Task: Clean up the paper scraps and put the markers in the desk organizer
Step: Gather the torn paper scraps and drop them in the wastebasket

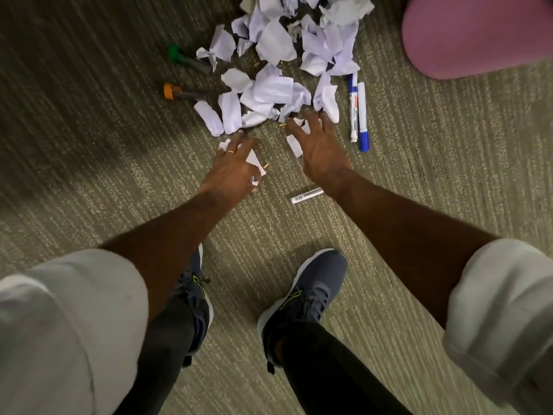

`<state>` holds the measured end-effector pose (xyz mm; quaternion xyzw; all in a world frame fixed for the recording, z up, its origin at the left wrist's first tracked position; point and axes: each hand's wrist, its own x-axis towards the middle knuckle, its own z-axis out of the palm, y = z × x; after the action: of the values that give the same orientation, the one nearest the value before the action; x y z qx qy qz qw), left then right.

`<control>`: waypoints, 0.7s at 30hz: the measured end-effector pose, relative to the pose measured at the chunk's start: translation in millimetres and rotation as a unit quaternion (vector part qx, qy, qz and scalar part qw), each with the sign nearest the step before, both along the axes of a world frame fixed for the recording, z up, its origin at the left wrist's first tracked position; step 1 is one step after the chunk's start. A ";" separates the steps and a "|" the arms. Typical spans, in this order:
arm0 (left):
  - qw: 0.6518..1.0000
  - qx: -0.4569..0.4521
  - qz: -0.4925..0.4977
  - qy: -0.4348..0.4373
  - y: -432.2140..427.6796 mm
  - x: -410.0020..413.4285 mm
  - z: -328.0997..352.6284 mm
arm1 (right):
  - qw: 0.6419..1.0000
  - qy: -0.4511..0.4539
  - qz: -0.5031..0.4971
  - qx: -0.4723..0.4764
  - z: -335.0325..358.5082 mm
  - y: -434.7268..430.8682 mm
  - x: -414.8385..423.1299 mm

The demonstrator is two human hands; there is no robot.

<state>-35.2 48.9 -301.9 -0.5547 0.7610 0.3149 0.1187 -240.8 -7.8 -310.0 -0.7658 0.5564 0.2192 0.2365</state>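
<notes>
A heap of torn white paper scraps (278, 64) lies on the carpet ahead of me. My left hand (233, 169) reaches down with fingers spread over a few small scraps (254, 160) at the heap's near edge. My right hand (320, 145) is spread too, fingertips at the near scraps, one small scrap (294, 145) beside it. Two blue-capped white markers (358, 112) lie side by side right of the heap. A green-capped marker (187, 58) and an orange-capped marker (182, 93) lie to its left. Another white marker (306, 195) lies partly under my right wrist.
A pink rounded seat (475, 34) stands at the top right. My two grey shoes (305, 298) are planted on the striped carpet (89, 145) below the hands. No desk organizer is in view.
</notes>
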 end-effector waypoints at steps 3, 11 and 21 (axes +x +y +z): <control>1.000 0.007 0.006 0.005 10.5 7.9 -11.1 | 1.000 -0.001 -0.015 -0.002 1.4 3.0 -0.2; 1.000 0.008 0.005 0.014 7.6 9.5 -9.5 | 0.997 -0.045 0.004 -0.055 1.9 -2.1 3.8; 0.985 -0.042 0.146 0.084 -1.8 10.7 25.0 | 0.979 -0.102 -0.150 -0.089 38.7 -13.5 -4.2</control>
<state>-24.5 47.1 -276.9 -0.6358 0.6917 0.3420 -0.0169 -245.1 -21.3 -271.2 -0.7099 0.6552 0.0522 0.2532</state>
